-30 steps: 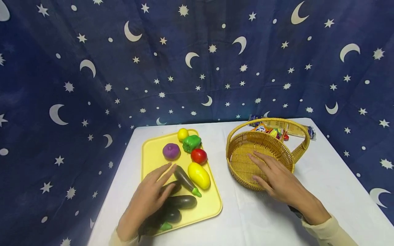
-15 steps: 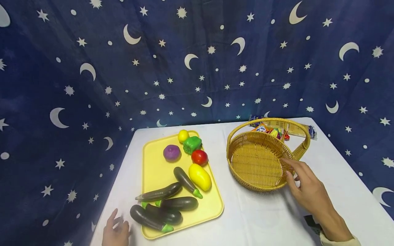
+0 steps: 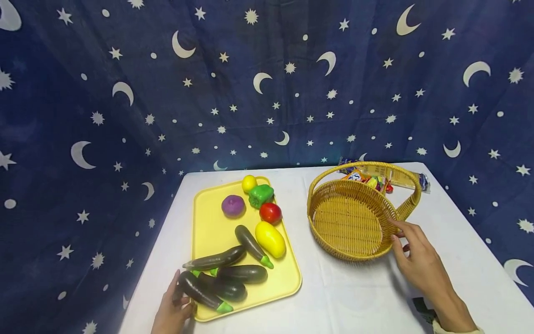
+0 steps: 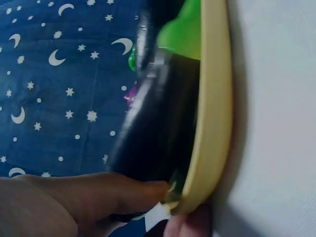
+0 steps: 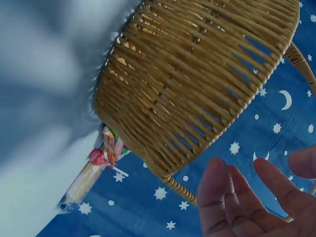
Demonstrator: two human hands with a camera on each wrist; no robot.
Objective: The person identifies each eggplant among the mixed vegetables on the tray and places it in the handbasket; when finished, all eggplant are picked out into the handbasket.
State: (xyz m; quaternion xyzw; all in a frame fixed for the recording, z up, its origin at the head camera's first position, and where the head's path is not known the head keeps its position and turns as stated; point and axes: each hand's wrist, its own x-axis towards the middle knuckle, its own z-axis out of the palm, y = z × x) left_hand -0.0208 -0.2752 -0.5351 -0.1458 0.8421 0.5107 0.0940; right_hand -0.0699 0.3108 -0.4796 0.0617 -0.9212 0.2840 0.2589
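At the near left corner of the yellow tray [image 3: 210,227], my left hand [image 3: 172,308] pinches the rim. In the left wrist view its thumb [image 4: 143,191] lies inside the rim and other fingers show below it. Several dark eggplants [image 3: 203,293] lie on the tray's near half, one right beside that hand. My right hand [image 3: 423,260] is at the right side of the wicker basket [image 3: 348,227], its fingers loosely bent. The right wrist view shows these fingers [image 5: 269,182] spread beside the basket's rim, with nothing between them.
Farther up the tray are a yellow mango-like fruit [image 3: 270,239], a tomato [image 3: 270,213], a green bell pepper [image 3: 261,195], a lemon [image 3: 249,183] and a round purple vegetable [image 3: 233,206]. Behind the basket's tall handle [image 3: 367,163] lie colourful snack packets [image 3: 377,182] and a long yellow pack [image 3: 404,178].
My left hand has drawn back from above the eggplants, then come to the tray's near left corner and taken its rim. My right hand has moved from over the basket to its right side.
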